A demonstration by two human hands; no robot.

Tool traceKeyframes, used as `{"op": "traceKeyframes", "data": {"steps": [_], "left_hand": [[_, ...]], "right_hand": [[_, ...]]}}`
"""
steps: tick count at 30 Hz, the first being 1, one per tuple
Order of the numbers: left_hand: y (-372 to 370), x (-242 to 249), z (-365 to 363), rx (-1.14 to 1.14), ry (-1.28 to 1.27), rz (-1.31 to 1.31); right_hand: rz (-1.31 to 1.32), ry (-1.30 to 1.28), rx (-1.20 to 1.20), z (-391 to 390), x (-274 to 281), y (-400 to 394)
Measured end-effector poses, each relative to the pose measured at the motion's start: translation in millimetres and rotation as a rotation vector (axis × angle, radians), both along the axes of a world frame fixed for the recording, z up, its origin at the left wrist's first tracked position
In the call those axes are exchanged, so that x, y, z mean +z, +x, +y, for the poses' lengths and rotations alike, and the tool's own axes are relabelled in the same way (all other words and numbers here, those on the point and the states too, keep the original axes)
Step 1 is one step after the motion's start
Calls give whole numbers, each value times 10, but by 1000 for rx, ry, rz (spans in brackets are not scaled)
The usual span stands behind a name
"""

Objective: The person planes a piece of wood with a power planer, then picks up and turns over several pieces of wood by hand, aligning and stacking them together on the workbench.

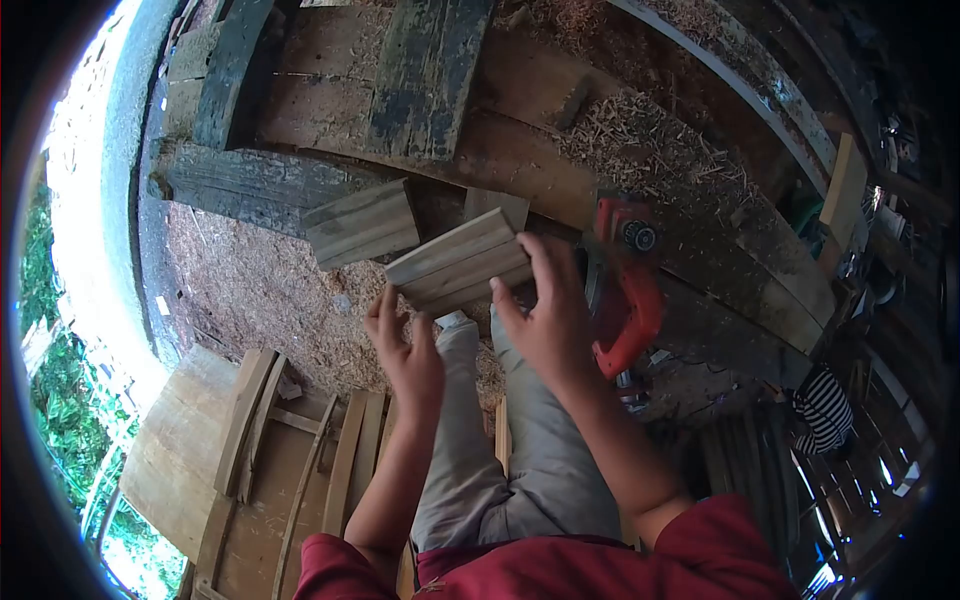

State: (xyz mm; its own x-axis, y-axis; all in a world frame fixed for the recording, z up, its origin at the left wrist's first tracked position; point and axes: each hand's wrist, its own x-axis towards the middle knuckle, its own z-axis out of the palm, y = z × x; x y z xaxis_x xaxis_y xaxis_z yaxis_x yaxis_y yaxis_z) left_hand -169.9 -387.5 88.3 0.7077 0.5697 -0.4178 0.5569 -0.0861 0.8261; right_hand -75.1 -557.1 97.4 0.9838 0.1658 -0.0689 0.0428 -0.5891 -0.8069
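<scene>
A small grooved wooden panel (462,262) is held up at a tilt in front of my knees. My right hand (550,312) grips its right end, with the thumb near the lower edge and fingers at the upper corner. My left hand (408,350) has its index finger and thumb at the panel's lower left corner; its other fingers are curled. Just behind lies a second, similar wooden panel (362,224), leaning by the dark beam. To the right of my right hand stands a red power tool (634,318) with a curved handle and a dark round knob.
A weathered beam (250,182) and dark planks (425,75) lie across the far side. Wood shavings (655,150) are heaped on the boards at right, and sawdust (245,275) covers the ground. Wooden strips (350,450) lie at lower left. A striped cloth (824,410) is at far right.
</scene>
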Motion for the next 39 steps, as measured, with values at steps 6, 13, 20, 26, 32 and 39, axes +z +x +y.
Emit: {"op": "traceKeyframes", "data": {"steps": [6,13,20,26,32,39], "left_hand": [[177,146,594,63,112,-70],[323,89,1196,0,202,-19],[439,71,1588,-234,286,73],[552,7,1718,-303,180,51],[651,20,1789,-360,197,78],[702,16,1876,-371,100,108]], "right_hand": [[241,116,73,494,127,50],[247,65,99,1035,-27,67],[273,10,48,1328,-125,151],[277,-44,-7,1403,-135,191],[299,-64,-32,1472,-121,158],[341,-45,-67,1499,-150,138]]}}
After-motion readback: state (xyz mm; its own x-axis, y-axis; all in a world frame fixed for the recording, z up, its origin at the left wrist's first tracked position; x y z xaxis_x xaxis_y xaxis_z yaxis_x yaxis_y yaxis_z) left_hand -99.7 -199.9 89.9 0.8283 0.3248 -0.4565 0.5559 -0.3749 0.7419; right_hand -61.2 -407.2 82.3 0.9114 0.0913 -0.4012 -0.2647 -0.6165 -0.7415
